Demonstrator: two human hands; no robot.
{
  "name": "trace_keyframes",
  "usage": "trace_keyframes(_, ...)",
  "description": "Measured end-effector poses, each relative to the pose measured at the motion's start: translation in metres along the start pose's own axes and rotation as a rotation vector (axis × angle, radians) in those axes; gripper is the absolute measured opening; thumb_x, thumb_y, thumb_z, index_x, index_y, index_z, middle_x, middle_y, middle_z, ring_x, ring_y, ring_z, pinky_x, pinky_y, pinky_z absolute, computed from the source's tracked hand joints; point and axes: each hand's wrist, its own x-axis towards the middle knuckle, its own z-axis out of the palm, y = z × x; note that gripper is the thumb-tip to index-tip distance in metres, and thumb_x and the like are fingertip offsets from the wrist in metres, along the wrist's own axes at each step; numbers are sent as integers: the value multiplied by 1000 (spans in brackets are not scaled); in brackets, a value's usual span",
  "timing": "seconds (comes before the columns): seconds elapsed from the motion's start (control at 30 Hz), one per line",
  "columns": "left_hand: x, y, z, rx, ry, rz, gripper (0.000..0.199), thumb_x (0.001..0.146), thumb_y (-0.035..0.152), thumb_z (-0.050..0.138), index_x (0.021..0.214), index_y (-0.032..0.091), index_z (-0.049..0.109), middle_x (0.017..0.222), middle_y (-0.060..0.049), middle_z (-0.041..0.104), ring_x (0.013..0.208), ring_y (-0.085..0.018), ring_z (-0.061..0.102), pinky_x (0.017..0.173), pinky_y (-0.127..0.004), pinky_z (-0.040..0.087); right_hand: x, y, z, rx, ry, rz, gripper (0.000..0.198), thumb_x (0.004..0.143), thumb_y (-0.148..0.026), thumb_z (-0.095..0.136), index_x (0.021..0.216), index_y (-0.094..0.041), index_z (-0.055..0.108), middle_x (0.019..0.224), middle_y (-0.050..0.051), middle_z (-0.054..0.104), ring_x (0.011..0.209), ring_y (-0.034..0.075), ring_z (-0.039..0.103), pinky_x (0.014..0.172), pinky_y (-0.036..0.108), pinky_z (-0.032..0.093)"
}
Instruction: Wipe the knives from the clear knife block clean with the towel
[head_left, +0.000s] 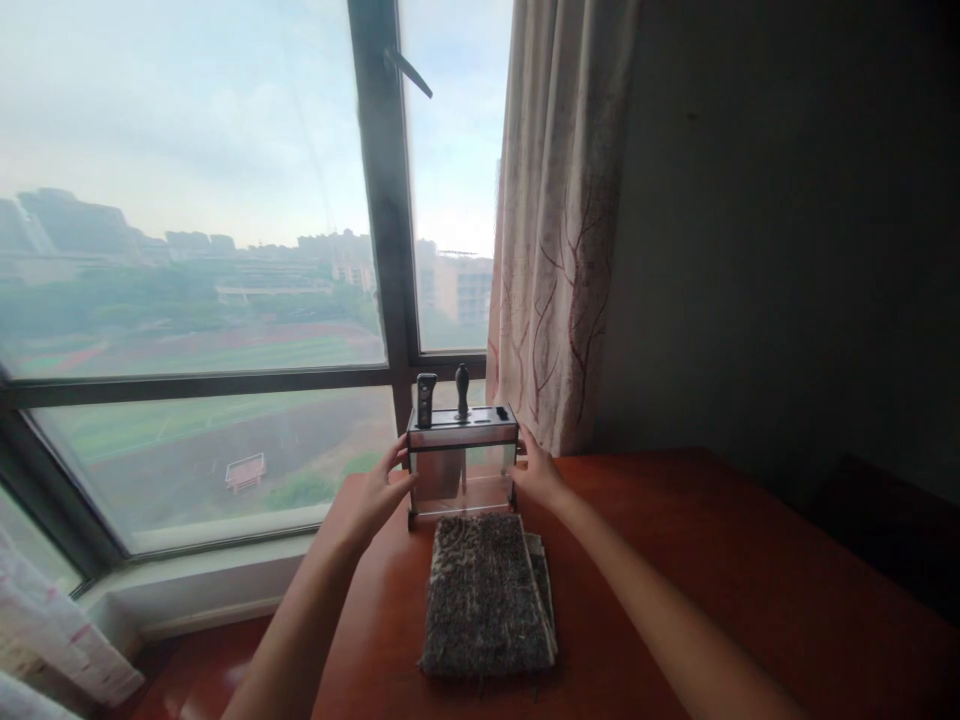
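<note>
A clear-fronted knife block (pixel 465 438) with dark edges stands upright on the table near the window. A black-handled knife (pixel 426 400) and a second black handle (pixel 462 390) stick up from its top. Through the front, a broad dark blade shape shows faintly. My left hand (pixel 381 495) holds the block's left side, thumb toward the front. On the opposite side my right hand (pixel 540 475) grips it, fingers around the edge. Just in front of the block lies a folded grey, rough cloth (pixel 484 600), touched by neither hand.
The reddish-brown wooden table (pixel 637 580) extends to the right. A window (pixel 187 200) with a dark frame is behind and left, above a pale sill (pixel 210 580). A patterned curtain (pixel 559 250) hangs behind the table beside a dark wall (pixel 750 250).
</note>
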Motion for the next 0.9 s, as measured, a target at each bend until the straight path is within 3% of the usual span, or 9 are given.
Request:
trace_keyframes(0.13,-2,8,17,-34,-80,33,73,74,34,61,141,18,40,134,-15,56,123,-30,51,99,-42,42,-4,8,-16,-20,42,-22,74,67,-12,60,138,-24,42,121,8,64,110,23,59,96,40,45)
trace_keyframes(0.37,3,5,31,-107,-160,88,66,74,36,64,136,21,47,128,-14,60,127,-32,46,102,-45,38,-9,18,-28,40,108,1,74,64,-13,61,135,-23,44,118,8,64,110,23,58,101,42,41)
trace_keyframes(0.6,-8,-12,34,-205,-99,-1,68,77,44,60,137,19,40,136,-17,52,126,-29,48,96,-40,43,-22,35,-26,201,186,213,73,70,-23,61,138,-22,34,114,10,64,100,22,63,90,39,49)
trace_keyframes(0.73,-23,-39,37,5,-3,-136,46,78,47,52,109,14,56,114,-16,64,110,-28,59,88,-38,48,-52,49,-24,295,185,383,70,73,-26,56,138,-23,32,102,9,67,89,23,68,74,35,55)
trace_keyframes(0.9,-50,-68,47,150,-102,-238,30,74,48,51,76,18,56,70,-6,65,71,-26,66,61,-34,49,-98,61,-22,360,112,509,70,69,-30,58,136,-21,37,86,4,67,74,20,69,64,34,56)
